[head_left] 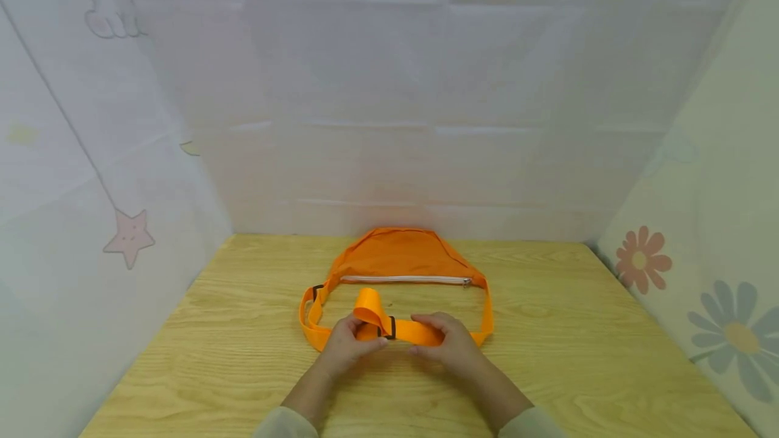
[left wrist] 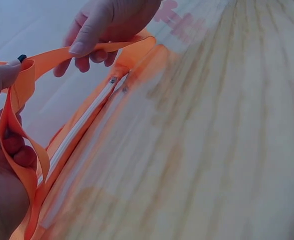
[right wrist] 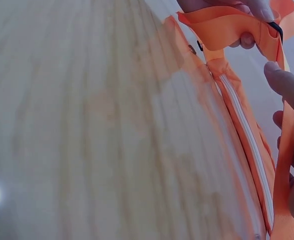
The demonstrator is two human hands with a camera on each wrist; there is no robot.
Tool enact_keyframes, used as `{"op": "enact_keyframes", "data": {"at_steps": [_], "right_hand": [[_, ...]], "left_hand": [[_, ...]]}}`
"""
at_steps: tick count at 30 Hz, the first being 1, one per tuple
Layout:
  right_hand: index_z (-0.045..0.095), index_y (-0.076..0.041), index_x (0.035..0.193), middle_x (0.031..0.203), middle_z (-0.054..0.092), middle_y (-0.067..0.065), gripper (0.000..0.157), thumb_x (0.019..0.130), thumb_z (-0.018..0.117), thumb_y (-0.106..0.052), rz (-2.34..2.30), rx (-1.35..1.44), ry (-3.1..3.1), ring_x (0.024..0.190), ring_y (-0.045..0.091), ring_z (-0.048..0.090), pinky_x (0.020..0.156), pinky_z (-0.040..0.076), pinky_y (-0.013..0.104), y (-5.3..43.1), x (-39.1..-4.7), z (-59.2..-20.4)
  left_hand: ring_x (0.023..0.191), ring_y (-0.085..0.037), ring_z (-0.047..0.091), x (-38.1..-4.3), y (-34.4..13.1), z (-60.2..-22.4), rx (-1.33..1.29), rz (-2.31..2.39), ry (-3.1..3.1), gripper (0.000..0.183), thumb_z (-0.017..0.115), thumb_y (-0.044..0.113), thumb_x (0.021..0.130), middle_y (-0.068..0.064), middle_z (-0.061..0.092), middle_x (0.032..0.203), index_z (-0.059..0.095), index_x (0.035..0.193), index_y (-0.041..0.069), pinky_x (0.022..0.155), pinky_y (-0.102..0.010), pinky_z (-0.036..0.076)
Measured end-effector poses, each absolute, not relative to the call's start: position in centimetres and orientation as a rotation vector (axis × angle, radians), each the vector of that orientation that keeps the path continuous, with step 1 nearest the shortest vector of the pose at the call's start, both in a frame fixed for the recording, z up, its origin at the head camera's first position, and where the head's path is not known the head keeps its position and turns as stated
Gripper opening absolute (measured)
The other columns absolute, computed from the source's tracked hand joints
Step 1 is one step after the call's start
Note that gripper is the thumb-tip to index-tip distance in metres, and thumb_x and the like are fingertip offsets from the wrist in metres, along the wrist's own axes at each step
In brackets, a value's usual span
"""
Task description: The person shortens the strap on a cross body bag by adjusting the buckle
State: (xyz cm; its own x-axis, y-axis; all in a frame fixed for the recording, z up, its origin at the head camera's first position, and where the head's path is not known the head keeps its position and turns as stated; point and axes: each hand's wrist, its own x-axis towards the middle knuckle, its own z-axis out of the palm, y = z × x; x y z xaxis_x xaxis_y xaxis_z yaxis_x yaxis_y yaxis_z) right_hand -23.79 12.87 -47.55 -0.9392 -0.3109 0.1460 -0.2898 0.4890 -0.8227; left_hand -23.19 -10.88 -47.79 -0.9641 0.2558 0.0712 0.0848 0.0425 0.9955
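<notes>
Two hands grasp the orange strap of a waist bag at a black slider.
The left hand (head_left: 344, 349) pinches the strap (head_left: 420, 333) right beside the slider (head_left: 391, 328), where a loose loop of webbing stands up; the right hand (head_left: 455, 345) grips the same strap between thumb and fingers on the slider's other side. Beyond them the orange bag (head_left: 402, 254) lies on the counter (head_left: 231, 357), near its far edge, its white zipper (head_left: 402, 280) facing the hands and its pull at the right end. A second slider (head_left: 317, 292) sits on the strap at the bag's left. Behind stands a pale, creased backdrop (head_left: 395, 120).
</notes>
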Motion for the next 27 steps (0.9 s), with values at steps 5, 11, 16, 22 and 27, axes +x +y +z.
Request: {"op": "enact_keyframes", "data": {"at_steps": [5, 11, 16, 22, 27], "right_hand": [[0.066, -0.012, 0.128, 0.117, 0.066, 0.0, 0.058, 0.076, 0.084, -0.031, -1.486, -0.549, 2.688, 0.111, 0.022, 0.058, 0.097, 0.048, 0.031, 13.0, -23.87, -47.65], [0.069, -0.016, 0.124, 0.112, 0.066, -0.001, 0.049, 0.078, 0.082, -0.029, -1.518, -0.519, 2.65, 0.106, 0.016, 0.057, 0.095, 0.046, 0.027, 12.76, -23.85, -47.49], [0.069, -0.017, 0.123, 0.11, 0.066, -0.001, 0.048, 0.078, 0.083, -0.029, -1.531, -0.49, 2.648, 0.104, 0.014, 0.057, 0.096, 0.046, 0.029, 12.42, -23.78, -47.36], [0.066, -0.015, 0.128, 0.12, 0.065, 0.001, 0.053, 0.079, 0.082, -0.027, -1.593, -0.422, 2.608, 0.113, 0.019, 0.057, 0.103, 0.044, 0.039, 12.51, -23.76, -47.56], [0.069, -0.016, 0.125, 0.114, 0.065, 0.0, 0.05, 0.077, 0.084, -0.025, -1.611, -0.435, 2.597, 0.109, 0.018, 0.056, 0.101, 0.043, 0.038, 12.7, -24.06, -47.73]], "left_hand": [[0.101, -0.012, 0.061, -23.32, -11.04, -48.05, 0.371, 2.077, 2.144, 0.048, 0.077, 0.007, 0.083, -0.013, 0.065, 0.116, 0.056, 0.122, -0.008, 0.086, -0.02, 0.051], [0.1, -0.012, 0.061, -23.45, -11.05, -48.09, 0.371, 2.062, 2.163, 0.047, 0.077, 0.008, 0.082, -0.012, 0.065, 0.114, 0.056, 0.122, -0.008, 0.085, -0.019, 0.051], [0.101, -0.011, 0.061, -23.47, -11.02, -48.14, 0.365, 2.041, 2.182, 0.048, 0.077, 0.01, 0.083, -0.012, 0.065, 0.116, 0.057, 0.122, -0.007, 0.086, -0.018, 0.05], [0.1, -0.012, 0.06, -23.48, -10.99, -48.1, 0.356, 2.056, 2.179, 0.048, 0.078, 0.01, 0.082, -0.013, 0.065, 0.116, 0.057, 0.122, -0.008, 0.085, -0.019, 0.051], [0.1, -0.012, 0.06, -23.55, -11.0, -48.19, 0.344, 2.062, 2.173, 0.048, 0.078, 0.01, 0.082, -0.012, 0.065, 0.115, 0.057, 0.122, -0.007, 0.084, -0.02, 0.051]]}}
